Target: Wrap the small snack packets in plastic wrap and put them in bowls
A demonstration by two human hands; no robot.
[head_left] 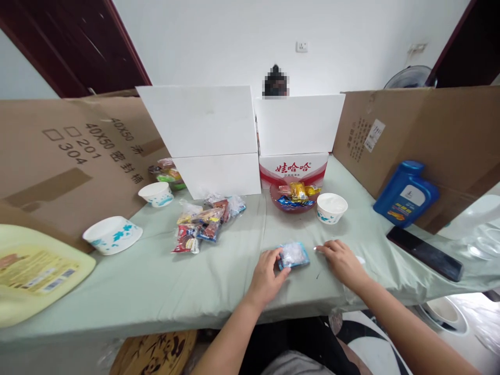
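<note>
My left hand grips the left edge of a small blue-and-clear plastic packet between thumb and fingers; the packet lies flat on the cloth. To its right, my right hand rests low over the table with fingers drawn together. A tiny white spot shows at its fingertips, too small to name. Beyond the packet stand a reddish bowl holding wrapped snacks and a white paper bowl with a blue-green pattern. Left of my hands lies a pile of wrapped snacks.
White panels and a white-and-red carton stand at the back, with a person partly visible behind. Cardboard boxes flank the table. A blue bottle and a phone are right; paper bowls and a yellow jug are left.
</note>
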